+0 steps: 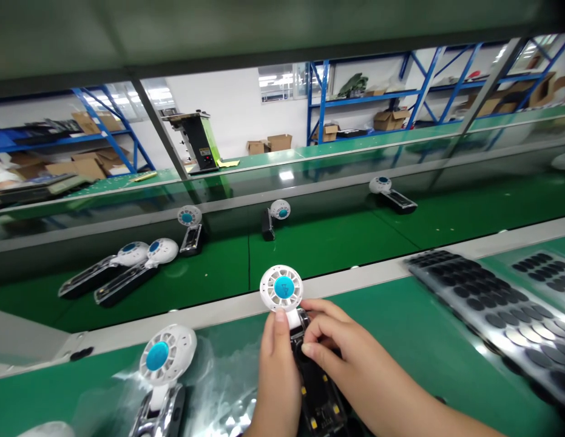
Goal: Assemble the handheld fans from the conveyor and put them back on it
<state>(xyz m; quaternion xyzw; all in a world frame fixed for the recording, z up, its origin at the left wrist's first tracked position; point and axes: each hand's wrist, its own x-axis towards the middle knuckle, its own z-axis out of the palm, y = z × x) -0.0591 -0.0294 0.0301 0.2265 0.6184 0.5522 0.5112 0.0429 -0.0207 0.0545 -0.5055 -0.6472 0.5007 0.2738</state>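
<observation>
A small handheld fan with a round white head, a blue centre disc and a dark, see-through body stands in front of me, its head pointing away. My left hand is closed along the fan's left side, thumb at the white neck. From the right, my right hand curls its fingers against the dark body just below the hinge, thumb and fingertip pressed close together. Whether a small piece lies under that thumb is hidden. Another fan of the same kind lies to the left on clear plastic.
Beyond a pale rail, several similar fans, such as this one, lie on a green conveyor belt. Sheets of round black stickers lie on the green bench at right. An overhead panel spans the top.
</observation>
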